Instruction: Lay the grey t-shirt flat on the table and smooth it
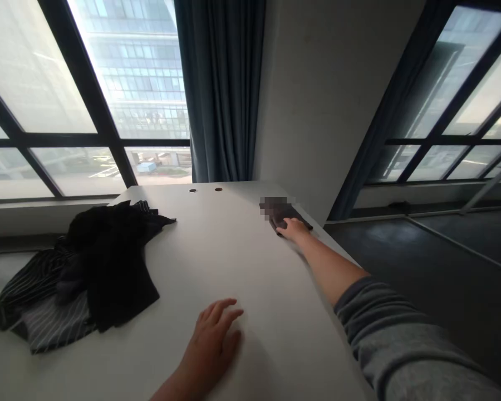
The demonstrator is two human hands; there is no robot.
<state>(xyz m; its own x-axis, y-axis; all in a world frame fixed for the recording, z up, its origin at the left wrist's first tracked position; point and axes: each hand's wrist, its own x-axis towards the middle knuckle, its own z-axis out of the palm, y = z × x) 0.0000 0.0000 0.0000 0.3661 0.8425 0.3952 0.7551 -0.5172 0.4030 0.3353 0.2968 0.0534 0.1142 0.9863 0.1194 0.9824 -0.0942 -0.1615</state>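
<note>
Grey sleeve point(404, 345) cut off — R hand point(291, 228), grip unclenched on dark cloth point(286, 214), its end pixelated; L hand point(211, 348) open on table point(217, 250).

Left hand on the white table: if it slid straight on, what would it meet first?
The left hand would probably meet the right hand or its wrist first, though depth is unclear from this view.

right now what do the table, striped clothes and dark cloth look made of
The table looks like white laminate or painted board: smooth, faintly glossy, no grain. The striped clothes look like soft woven fabric, slumped in limp folds; the fibre can't be told. The dark cloth under the right hand looks like thick matte fabric, maybe microfibre, since it creases.
</note>
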